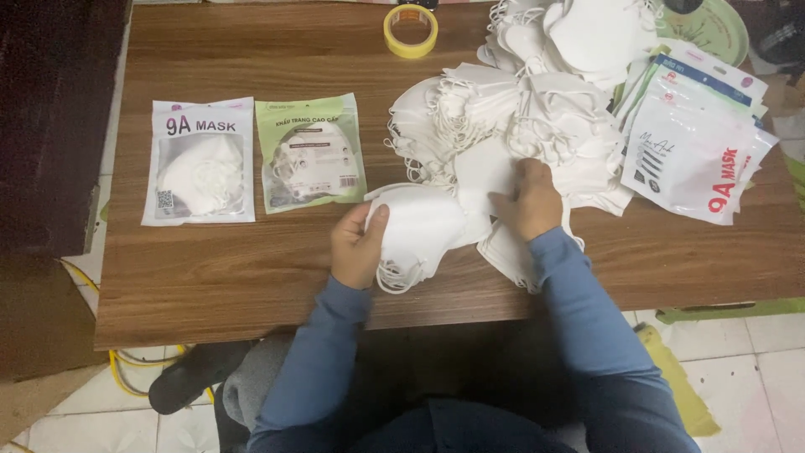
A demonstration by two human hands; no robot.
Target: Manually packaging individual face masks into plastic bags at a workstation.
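Note:
My left hand (356,245) grips a small stack of white folded face masks (419,231) at the near edge of the wooden table (235,268); their ear loops hang below the hand. My right hand (530,200) rests on another white mask (482,172) beside a big loose heap of white masks (520,109) in the table's middle. Both arms wear blue sleeves.
Two filled mask pouches lie at the left: a white one (199,161) and a green one (310,151). A stack of empty white pouches (696,143) sits at the right. A yellow tape roll (410,30) lies at the far edge. A dark cabinet stands at the left.

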